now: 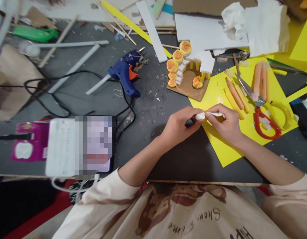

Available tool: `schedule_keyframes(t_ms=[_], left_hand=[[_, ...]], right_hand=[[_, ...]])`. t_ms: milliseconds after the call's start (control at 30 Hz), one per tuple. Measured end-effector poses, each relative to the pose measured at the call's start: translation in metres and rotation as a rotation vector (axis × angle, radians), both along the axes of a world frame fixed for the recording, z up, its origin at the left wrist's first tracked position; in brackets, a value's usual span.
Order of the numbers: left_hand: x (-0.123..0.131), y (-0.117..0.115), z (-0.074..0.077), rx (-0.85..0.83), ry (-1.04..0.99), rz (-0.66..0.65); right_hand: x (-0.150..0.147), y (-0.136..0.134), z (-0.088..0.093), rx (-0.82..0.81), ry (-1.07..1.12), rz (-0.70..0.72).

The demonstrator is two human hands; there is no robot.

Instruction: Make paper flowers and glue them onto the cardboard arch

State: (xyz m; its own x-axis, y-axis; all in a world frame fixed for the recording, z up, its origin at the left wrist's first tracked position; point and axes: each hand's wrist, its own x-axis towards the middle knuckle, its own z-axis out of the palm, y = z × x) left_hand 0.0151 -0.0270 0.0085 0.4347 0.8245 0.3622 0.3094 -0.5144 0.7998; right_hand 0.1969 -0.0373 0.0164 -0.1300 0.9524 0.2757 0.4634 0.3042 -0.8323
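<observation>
My left hand [180,124] is closed, pinching a small white piece [200,116] that looks like tissue or soft paper. From the other side my right hand [225,124] grips the thin strip of the same white material between thumb and forefinger. The two sets of fingertips almost meet above the edge of a yellow sheet [225,149]. Just beyond them stands a small cardboard model [188,91] with white steps and round yellow-orange flowers. Red-and-yellow scissors [268,124] lie open on the sheet, right of my right hand, near several orange sticks [234,94].
A blue glue gun [124,71] with a cord lies left of the model. Further left are a phone [101,142], a white power bank [60,146] and a purple packet [31,139]. Crumpled tissue [234,21], white board [195,31] and a green cutter [35,34] lie at the back.
</observation>
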Motion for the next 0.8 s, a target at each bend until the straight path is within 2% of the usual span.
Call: schedule_keyframes(t_ms=[133,433,800], left_hand=[[-0.0006,0.0003,-0.0005,0.039,0.030,0.029],[-0.0028,0.0021,0.0005,-0.060,-0.024,0.046],[-0.0035,0.0016,0.0030,-0.070,-0.038,0.022]], right_hand=[[0.0000,0.0005,-0.0008,-0.047,0.001,0.020],[0.0026,0.0027,-0.0064,0.043,0.062,0.116],[0.0035,0.0053,-0.0024,-0.098,0.089,0.063]])
